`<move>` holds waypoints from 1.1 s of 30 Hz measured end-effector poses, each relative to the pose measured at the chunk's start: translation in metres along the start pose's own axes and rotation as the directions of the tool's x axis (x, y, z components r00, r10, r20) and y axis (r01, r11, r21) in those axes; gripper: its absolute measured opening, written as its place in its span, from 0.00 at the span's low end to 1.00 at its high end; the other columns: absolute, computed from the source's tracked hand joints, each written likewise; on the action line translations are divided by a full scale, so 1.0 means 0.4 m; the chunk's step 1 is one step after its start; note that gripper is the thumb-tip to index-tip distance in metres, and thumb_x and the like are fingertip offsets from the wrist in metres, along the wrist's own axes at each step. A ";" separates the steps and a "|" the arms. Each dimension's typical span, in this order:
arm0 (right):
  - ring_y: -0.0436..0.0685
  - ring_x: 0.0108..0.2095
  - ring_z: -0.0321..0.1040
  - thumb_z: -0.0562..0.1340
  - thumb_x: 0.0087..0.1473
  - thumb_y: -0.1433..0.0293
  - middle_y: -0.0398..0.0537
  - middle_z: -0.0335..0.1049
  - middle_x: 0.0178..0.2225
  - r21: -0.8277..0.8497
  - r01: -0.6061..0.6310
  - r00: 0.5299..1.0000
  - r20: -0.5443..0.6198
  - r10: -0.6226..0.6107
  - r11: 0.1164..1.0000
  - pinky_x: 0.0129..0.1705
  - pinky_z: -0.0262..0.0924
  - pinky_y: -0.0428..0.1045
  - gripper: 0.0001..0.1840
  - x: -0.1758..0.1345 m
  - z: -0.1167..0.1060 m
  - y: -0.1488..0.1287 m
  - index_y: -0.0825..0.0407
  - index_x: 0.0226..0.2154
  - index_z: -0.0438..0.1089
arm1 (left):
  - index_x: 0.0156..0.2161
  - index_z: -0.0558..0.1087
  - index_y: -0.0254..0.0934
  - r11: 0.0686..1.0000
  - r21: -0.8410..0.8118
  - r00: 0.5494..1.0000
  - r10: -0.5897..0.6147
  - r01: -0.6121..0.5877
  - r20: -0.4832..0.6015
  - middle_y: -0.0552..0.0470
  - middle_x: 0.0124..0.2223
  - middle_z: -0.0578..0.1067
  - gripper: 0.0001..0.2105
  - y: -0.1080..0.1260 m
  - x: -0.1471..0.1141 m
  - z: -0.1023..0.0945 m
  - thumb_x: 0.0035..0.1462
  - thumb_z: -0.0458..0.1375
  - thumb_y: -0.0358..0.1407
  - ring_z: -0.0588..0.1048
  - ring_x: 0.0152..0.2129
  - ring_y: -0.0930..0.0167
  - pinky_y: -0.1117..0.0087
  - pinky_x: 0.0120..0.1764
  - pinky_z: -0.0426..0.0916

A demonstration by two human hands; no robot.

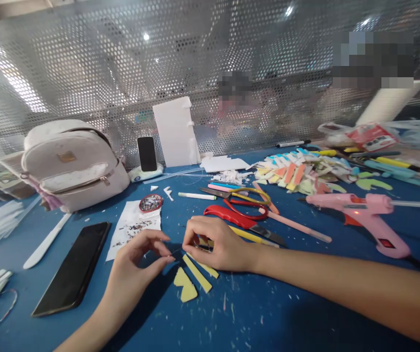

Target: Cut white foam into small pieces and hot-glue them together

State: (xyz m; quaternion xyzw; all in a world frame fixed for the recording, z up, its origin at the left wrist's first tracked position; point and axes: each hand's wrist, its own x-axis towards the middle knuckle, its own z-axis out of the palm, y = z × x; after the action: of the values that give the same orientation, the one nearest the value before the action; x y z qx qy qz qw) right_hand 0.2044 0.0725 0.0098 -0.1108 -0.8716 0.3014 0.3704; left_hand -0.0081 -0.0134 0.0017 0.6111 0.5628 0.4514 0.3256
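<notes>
My left hand (136,261) hovers over the blue table with thumb and index finger apart, and nothing shows between them. Just to its right, my right hand (215,244) is closed in a pinch; what its fingertips hold, if anything, is too small to make out. Below the hands lie yellow strips (198,275) and a notched yellow scrap (186,286). Behind my left hand, a white paper sheet (123,220) carries dark glittery bits and a small round red-rimmed dish (150,203) filled with them. A red-handled cutter (228,215) lies behind my right hand.
A pink glue gun (364,203) rests at the right, near a heap of coloured paper strips (294,168). Scissors (254,195) and pens lie mid-table. To the left are a black phone (74,269), a white plastic knife (46,243) and a pale backpack (74,166). Perforated metal stands behind.
</notes>
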 end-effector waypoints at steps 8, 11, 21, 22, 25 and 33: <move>0.49 0.26 0.59 0.61 0.56 0.75 0.40 0.64 0.26 -0.014 0.028 1.000 -0.009 -0.028 1.000 0.29 0.54 0.44 0.06 0.001 0.000 0.000 0.52 0.29 0.65 | 0.40 0.71 0.40 0.999 -0.038 1.000 0.002 -0.002 -0.006 0.57 0.28 0.75 0.12 0.007 0.000 0.005 0.51 0.65 0.33 0.75 0.29 0.73 0.74 0.38 0.71; 0.49 0.26 0.59 0.61 0.55 0.75 0.41 0.64 0.26 -0.019 0.022 1.000 -0.008 -0.023 1.000 0.29 0.54 0.44 0.06 0.001 0.001 -0.002 0.52 0.28 0.65 | 0.40 0.71 0.40 0.998 -0.054 1.000 0.010 -0.011 -0.019 0.57 0.28 0.75 0.11 0.007 0.002 0.006 0.50 0.65 0.33 0.75 0.28 0.74 0.74 0.37 0.71; 0.49 0.26 0.59 0.60 0.56 0.75 0.40 0.64 0.25 -0.032 0.041 0.999 -0.029 -0.042 0.999 0.29 0.55 0.44 0.06 0.000 0.001 -0.003 0.51 0.28 0.64 | 0.39 0.71 0.39 0.998 -0.055 0.999 0.012 -0.013 -0.035 0.55 0.27 0.75 0.11 0.011 0.001 0.008 0.49 0.65 0.33 0.75 0.27 0.72 0.71 0.35 0.72; 0.49 0.26 0.59 0.60 0.56 0.75 0.41 0.64 0.26 -0.035 0.041 0.999 -0.023 -0.042 0.999 0.29 0.55 0.44 0.06 0.000 0.001 -0.002 0.51 0.28 0.64 | 0.38 0.72 0.39 0.998 -0.058 0.999 0.012 -0.015 -0.039 0.55 0.27 0.75 0.11 0.014 0.002 0.009 0.49 0.65 0.33 0.75 0.26 0.72 0.71 0.35 0.72; 0.49 0.27 0.60 0.61 0.56 0.75 0.41 0.64 0.25 -0.037 0.041 0.999 -0.021 -0.041 0.998 0.30 0.55 0.45 0.06 0.000 0.001 0.000 0.51 0.29 0.64 | 0.38 0.72 0.39 0.998 -0.057 0.999 0.012 -0.015 -0.042 0.55 0.26 0.75 0.11 0.020 0.005 0.012 0.48 0.65 0.33 0.75 0.26 0.72 0.71 0.35 0.73; 0.50 0.27 0.60 0.61 0.56 0.75 0.41 0.64 0.25 -0.073 0.078 0.997 -0.015 -0.080 0.994 0.30 0.54 0.45 0.06 0.001 0.002 0.001 0.51 0.28 0.64 | 0.39 0.71 0.39 0.999 -0.045 1.000 0.015 -0.016 -0.020 0.55 0.27 0.75 0.11 0.010 0.006 0.009 0.49 0.65 0.34 0.76 0.27 0.71 0.70 0.35 0.73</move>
State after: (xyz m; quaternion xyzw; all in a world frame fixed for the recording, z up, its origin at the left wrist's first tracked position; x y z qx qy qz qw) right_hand 0.2034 0.0726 0.0093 -0.0922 -0.8823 0.2537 0.3856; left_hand -0.0031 -0.0114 0.0045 0.6032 0.5511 0.4726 0.3302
